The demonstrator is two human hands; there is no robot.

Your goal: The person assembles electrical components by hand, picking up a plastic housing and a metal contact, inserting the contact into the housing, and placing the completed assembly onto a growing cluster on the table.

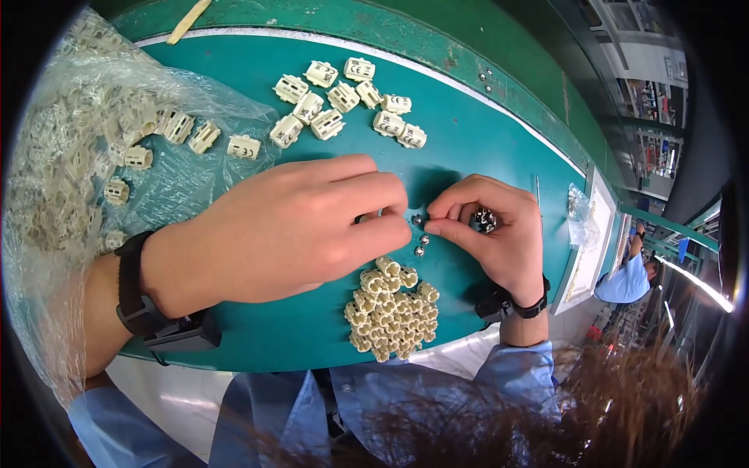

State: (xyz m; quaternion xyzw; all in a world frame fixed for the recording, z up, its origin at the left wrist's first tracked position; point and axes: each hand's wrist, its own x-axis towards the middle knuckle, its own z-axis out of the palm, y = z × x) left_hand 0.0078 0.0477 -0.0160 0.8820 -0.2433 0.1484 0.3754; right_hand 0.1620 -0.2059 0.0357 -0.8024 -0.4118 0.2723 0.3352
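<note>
My right hand (495,230) is curled around a cluster of small shiny metal pieces (484,221). Its thumb and forefinger come together beside another small metal piece (418,220) on the green mat. Two round metal pieces (422,246) lie just below those fingertips. Close by on the left, my left hand (312,226) has its fingers bent together in a pinch. What they hold, if anything, is hidden. In front of my hands stands a tight group of cream plastic sleeves (392,312), open ends up.
Several loose cream sleeves (328,123) with dark markings lie beyond my hands. A clear plastic bag (70,156) full of such sleeves spreads over the left side. At the far edge is a wooden stick (189,21). A small clear bag (580,214) lies right; a person (628,281) is farther off.
</note>
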